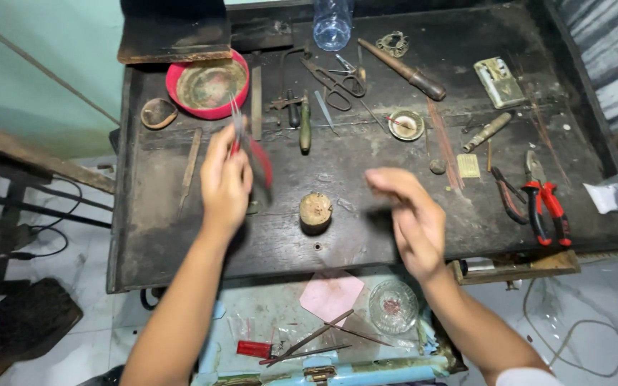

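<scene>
Two bare hands work above a dark, worn workbench (pixel 180 236). The left hand (pixel 224 182) is curled closed around red-handled pliers (pixel 250 146), whose thin metal tips point up toward a red bowl (pixel 207 87); motion blur smears the handles, so the exact grip of the fingers is hard to make out. The right hand (pixel 410 214) is loosely spread, fingers together and reaching left, thumb apart, holding nothing that can be seen; it too is blurred, and whether something tiny sits at its fingertips cannot be told. Between the two hands, on the bench, stands a small round wooden block (pixel 315 211), touched by neither hand. Near the right hand lie a second pair of red-handled pliers (pixel 546 204) by the bench's right edge, and further back a small round dish (pixel 405 125), scissors (pixel 336 80) and a wooden-handled tool (pixel 403 70). A clear plastic bottle (pixel 332 21) is cut off by the top edge. Below the bench, an open drawer (pixel 266 322) holds a pink paper (pixel 330 294) and a glass dish (pixel 393 306), partly hidden by the right forearm.
</scene>
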